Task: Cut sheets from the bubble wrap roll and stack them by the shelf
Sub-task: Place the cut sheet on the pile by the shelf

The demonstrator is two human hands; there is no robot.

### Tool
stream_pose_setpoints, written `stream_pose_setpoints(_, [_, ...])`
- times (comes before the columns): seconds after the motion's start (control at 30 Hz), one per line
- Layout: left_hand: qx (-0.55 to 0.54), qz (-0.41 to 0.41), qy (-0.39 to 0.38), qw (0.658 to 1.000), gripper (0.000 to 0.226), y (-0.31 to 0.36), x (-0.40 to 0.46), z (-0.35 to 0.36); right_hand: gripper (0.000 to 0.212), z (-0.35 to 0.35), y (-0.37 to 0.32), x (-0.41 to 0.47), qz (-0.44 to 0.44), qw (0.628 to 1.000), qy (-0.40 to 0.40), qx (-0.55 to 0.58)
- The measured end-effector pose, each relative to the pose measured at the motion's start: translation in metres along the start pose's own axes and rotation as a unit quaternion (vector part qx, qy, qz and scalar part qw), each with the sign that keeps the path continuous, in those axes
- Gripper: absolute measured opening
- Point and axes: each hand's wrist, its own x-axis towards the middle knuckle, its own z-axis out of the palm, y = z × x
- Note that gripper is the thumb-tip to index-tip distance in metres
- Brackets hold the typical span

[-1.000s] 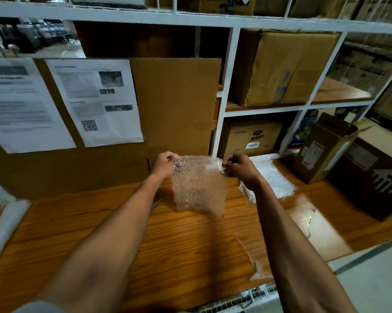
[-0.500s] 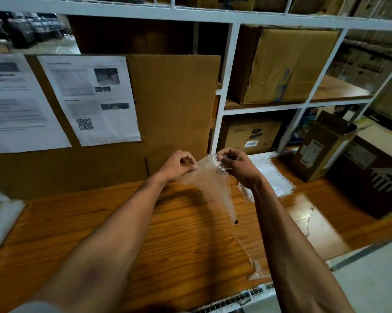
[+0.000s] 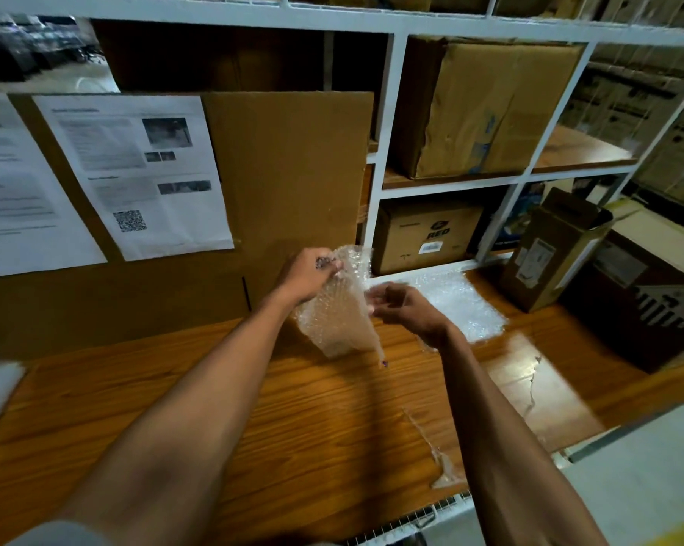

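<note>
Above the counter (image 3: 293,407), left hand (image 3: 306,274) fingers pinch a bubble wrap sheet (image 3: 338,313); right hand (image 3: 405,309) fingers grip its edge.

The scene is dim and warm-toned. A pale patch of glare lies on the wooden table (image 3: 332,419) at the right, and the bubble wrap stack (image 3: 456,305) beside it shines white. The forearms throw soft dark shadows across the wood. The shelf (image 3: 387,151) bars bow and lean outward toward the edges, a wide-angle warp. Text on the printed sheets (image 3: 135,171) is smeared and unreadable. The upper shelf bays sink into murk.
</note>
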Motion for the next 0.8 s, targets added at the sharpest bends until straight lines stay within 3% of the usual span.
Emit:
stream_pose_setpoints(0.13, [-0.027,-0.037,0.048,0.998,0.023,-0.009,0.013,-0.007,0.018,0.004,0.035,-0.002,0.043,0.986,-0.019,-0.160])
stream_pose_setpoints(0.2, [-0.035,-0.052,0.062,0.996,0.032,-0.012,0.015,-0.009,0.022,0.008,0.049,0.000,0.074,0.972,-0.019,-0.221])
stream_pose_setpoints(0.27, [-0.047,-0.057,0.066,0.995,0.031,-0.012,0.014,-0.009,0.035,0.015,0.052,-0.002,0.102,0.977,-0.021,-0.185])
stream_pose_setpoints(0.37, [-0.063,-0.060,0.074,0.993,0.028,-0.013,0.015,-0.008,0.057,0.029,0.047,-0.005,0.129,0.990,-0.030,-0.038])
stream_pose_setpoints(0.43, [-0.075,-0.066,0.080,0.992,0.021,-0.015,0.016,-0.007,0.064,0.040,0.045,-0.003,0.120,0.991,-0.015,-0.063])
stream_pose_setpoints(0.53, [-0.073,-0.060,0.087,0.992,0.010,-0.011,0.016,-0.007,0.032,0.055,0.054,0.006,0.061,0.980,0.048,-0.186])
stream_pose_setpoints(0.63, [-0.061,-0.057,0.096,0.992,0.010,-0.012,0.017,-0.010,0.004,0.061,0.060,0.013,0.032,0.975,0.103,-0.196])
stream_pose_setpoints(0.8, [-0.025,-0.079,0.143,0.986,0.011,-0.023,0.019,-0.023,0.009,0.052,0.064,0.006,0.048,0.971,0.139,-0.188])
